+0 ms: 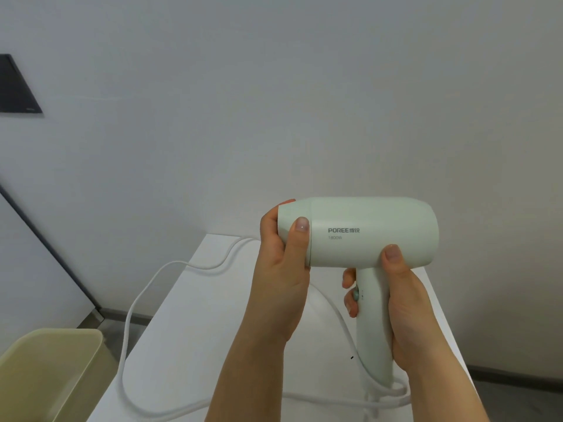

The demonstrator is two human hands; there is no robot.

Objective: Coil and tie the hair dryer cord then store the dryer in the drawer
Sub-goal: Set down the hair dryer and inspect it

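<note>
A pale green hair dryer (365,233) marked POREE 1800W is held up in front of me, barrel level, nozzle end to the left, handle pointing down. My left hand (283,269) wraps the nozzle end, thumb on the near side. My right hand (405,312) grips the handle, thumb resting on the barrel's underside. The white cord (134,303) leaves the bottom of the handle and trails uncoiled in wide loops over the white cabinet top (195,330) and off its left edge. No drawer is in view.
A beige plastic bin (48,376) stands on the floor at the lower left. A plain white wall fills the background, with a dark panel (16,86) at the far left and a dark door frame edge (48,248) running diagonally.
</note>
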